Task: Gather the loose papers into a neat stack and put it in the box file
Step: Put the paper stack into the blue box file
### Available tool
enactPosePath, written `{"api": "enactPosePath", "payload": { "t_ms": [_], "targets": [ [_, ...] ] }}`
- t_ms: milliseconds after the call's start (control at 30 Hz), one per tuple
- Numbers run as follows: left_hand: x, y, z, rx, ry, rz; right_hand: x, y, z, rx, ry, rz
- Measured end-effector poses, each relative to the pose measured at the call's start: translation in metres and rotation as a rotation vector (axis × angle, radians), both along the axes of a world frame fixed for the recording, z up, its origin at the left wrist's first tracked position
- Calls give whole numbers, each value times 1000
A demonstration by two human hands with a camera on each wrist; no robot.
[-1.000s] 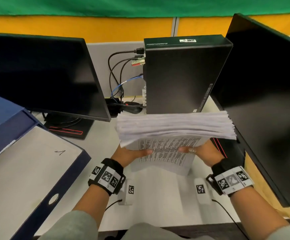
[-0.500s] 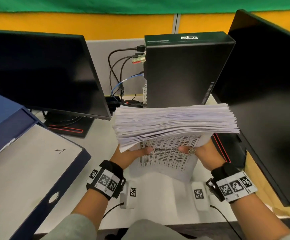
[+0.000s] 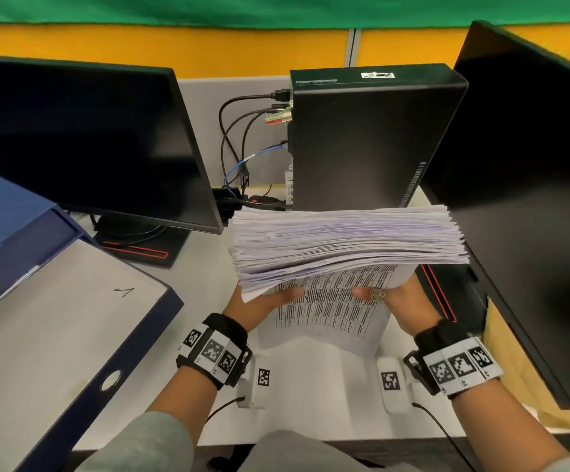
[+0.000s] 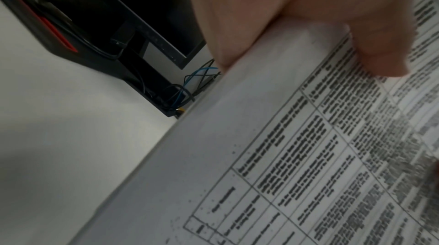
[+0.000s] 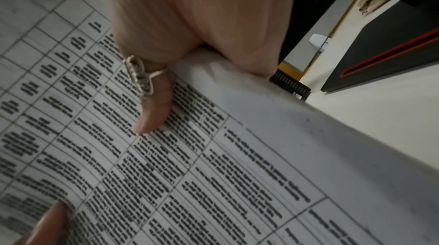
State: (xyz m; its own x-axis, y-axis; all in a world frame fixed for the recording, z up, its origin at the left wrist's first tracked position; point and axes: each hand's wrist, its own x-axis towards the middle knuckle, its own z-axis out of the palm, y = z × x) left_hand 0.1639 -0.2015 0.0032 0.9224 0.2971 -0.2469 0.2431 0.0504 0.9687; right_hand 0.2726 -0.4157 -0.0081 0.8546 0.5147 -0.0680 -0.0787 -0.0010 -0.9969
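Both hands are gripping here: the left hand [image 3: 259, 306] is clamping the left edge of the thick white stack of printed paper sheets [image 3: 345, 247], thumb lying flat on the front sheet, fingers hidden behind, and the right hand [image 3: 402, 301] is doing the same at the right edge, its thumb wearing a silvery metal ring [image 5: 140, 75]. The stack is standing on edge above the smooth white desk [image 3: 311, 396]; its ragged upper edges are fanning slightly, and the front sheet is showing a ruled table of dense black text. To the left, the dark blue cardboard box file [image 3: 55, 352] is lying open with its pale grey inside facing up, well apart from the stack. Behind the stack, a matte black upright computer case [image 3: 362, 141] is standing between two glossy black monitors [image 3: 83, 141], with dark and blue cables [image 3: 239, 165] looping at its side.
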Motion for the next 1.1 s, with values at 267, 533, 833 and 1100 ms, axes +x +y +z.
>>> {"api": "enactPosePath", "payload": {
  "t_ms": [267,533,833,1100],
  "targets": [
    [-21,-2,17,-11,-84,199,11,19,19,-164,63,52],
    [-96,33,59,-204,-19,662,-14,130,78,-251,33,383],
    [-194,91,68,-591,380,754,-71,228,96,-541,296,844],
    [-232,97,72,-613,502,761,-110,254,87,-684,31,859]
  ]
}}
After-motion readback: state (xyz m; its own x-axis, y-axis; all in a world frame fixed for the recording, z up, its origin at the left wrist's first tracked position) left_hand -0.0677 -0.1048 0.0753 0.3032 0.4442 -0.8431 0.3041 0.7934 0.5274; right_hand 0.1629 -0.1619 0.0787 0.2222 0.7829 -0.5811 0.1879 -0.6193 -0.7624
